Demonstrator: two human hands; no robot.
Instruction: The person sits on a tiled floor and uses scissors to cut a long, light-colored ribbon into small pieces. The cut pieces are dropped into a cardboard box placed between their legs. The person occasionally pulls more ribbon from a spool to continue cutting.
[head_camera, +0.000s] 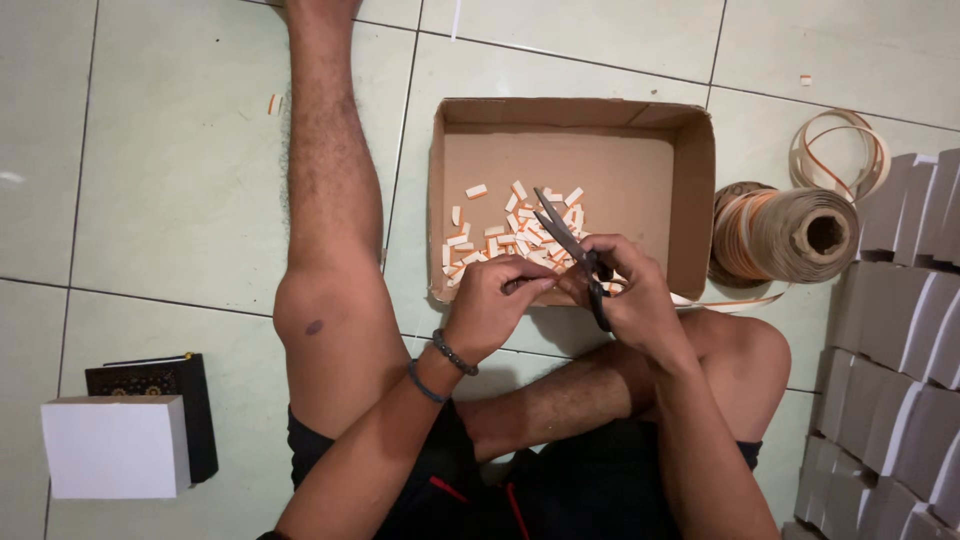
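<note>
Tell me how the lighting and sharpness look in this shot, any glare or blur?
Head view: soft, even light, faint glare on the floor tiles; box and cut pieces sharp; scissors slightly soft; dim shadow under the legs; stacked boxes darker at the right edge.

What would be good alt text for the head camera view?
A person seated on a tiled floor holds scissors in the right hand and a strip in the left hand, over a cardboard box of small cut pieces. A roll of strip lies nearby.

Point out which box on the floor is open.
The brown cardboard box holding small cut pieces; the white box at lower left is closed.
</note>
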